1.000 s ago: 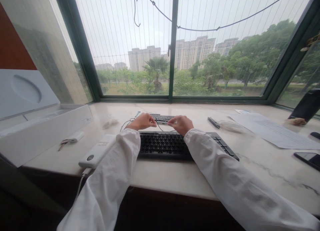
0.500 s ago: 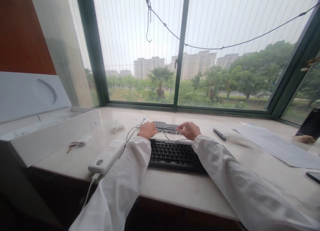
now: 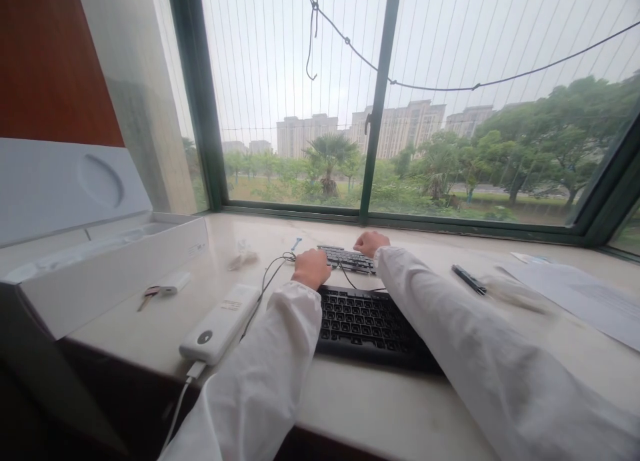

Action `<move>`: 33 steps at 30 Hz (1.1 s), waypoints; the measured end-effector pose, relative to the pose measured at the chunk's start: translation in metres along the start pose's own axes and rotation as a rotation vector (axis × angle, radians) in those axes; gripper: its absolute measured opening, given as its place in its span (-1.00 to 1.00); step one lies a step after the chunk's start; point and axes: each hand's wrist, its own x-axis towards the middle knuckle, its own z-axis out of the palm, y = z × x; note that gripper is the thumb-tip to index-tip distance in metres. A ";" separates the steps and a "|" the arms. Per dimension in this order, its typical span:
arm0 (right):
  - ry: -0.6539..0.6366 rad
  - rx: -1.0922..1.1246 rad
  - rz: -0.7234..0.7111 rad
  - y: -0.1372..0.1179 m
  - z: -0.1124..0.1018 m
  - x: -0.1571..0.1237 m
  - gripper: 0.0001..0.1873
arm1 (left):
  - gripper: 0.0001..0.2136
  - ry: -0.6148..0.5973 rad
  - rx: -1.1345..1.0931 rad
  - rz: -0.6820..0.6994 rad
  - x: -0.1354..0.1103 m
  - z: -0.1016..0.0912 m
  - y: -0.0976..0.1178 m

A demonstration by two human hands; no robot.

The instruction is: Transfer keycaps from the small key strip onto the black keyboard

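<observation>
A black keyboard (image 3: 370, 318) lies on the white sill; its keys look like open sockets with the caps off. Behind it are rows of dark keycaps (image 3: 349, 258), too small to tell whether they are loose or joined. My left hand (image 3: 312, 268) rests at the left end of these rows, its fingers curled and mostly hidden. Over the far edge of the rows is my right hand (image 3: 371, 242), fingers bent together; anything between the fingertips is too small to make out. A thin dark cable (image 3: 273, 278) runs past my left hand.
At left stand a white power bank (image 3: 220, 324) with a cable, a key with a white fob (image 3: 173, 284) and an open white box (image 3: 120, 268). A small blue tool (image 3: 297, 243) lies behind. To the right are a black pen (image 3: 469, 279), a plastic bag (image 3: 517, 294) and paper sheets (image 3: 580, 294).
My right hand has moved farther back, to the far edge of the keycap rows. My left hand has drawn slightly nearer to me. The view has swung a little left.
</observation>
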 end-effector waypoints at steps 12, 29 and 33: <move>-0.043 0.006 -0.050 -0.018 0.030 0.041 -0.77 | -0.69 0.036 -0.010 -0.005 0.001 -0.001 0.001; -0.013 0.054 -0.175 -0.007 -0.022 -0.019 -0.77 | -0.65 0.090 -0.104 0.003 -0.002 -0.023 -0.010; -0.049 0.161 -0.271 -0.004 -0.039 -0.065 -0.75 | -0.68 0.002 -0.229 0.242 -0.003 -0.029 -0.016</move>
